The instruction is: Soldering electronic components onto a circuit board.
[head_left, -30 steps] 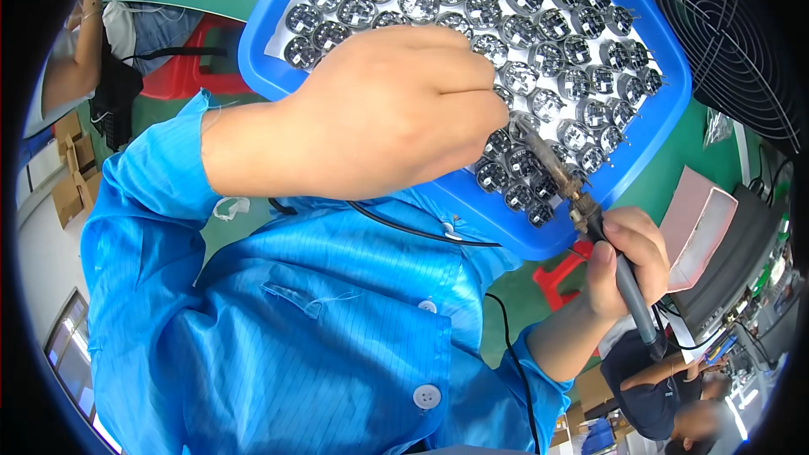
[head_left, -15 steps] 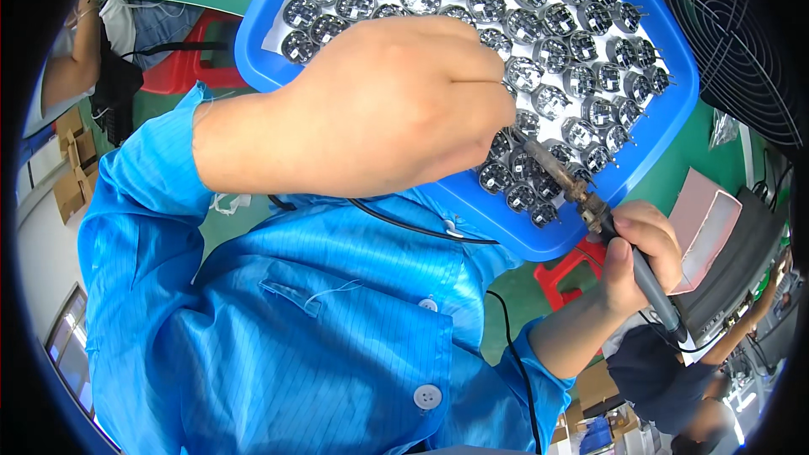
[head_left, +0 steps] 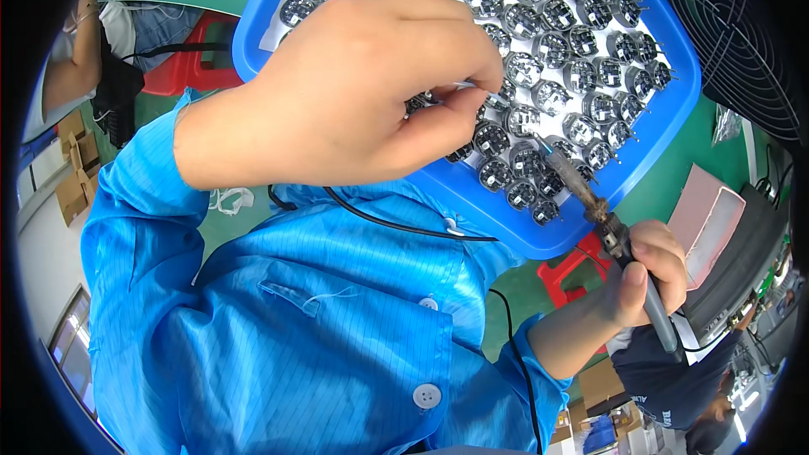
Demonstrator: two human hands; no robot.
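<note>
In my right hand, fingers closed around its dark grey handle, is a soldering iron. Its metal tip points up and left, over the round parts in a blue tray. My left hand hovers above the same tray, thumb and fingers pinched on a thin pale wire-like piece; most of that piece is hidden by the hand. Many round dark parts with small circuit boards and thin pins stand in rows on a white sheet in the tray. The hand covers some of them.
A black fan grille stands beyond the tray's right side. Near it are a pink box and a clear plastic bag. A black cable hangs by my right sleeve. Red stools and other people are further off.
My left hand has shifted a little left and up, baring the pinched thin piece. The soldering iron has drawn slightly right and down, so its tip now shows. A person at lower right has moved.
</note>
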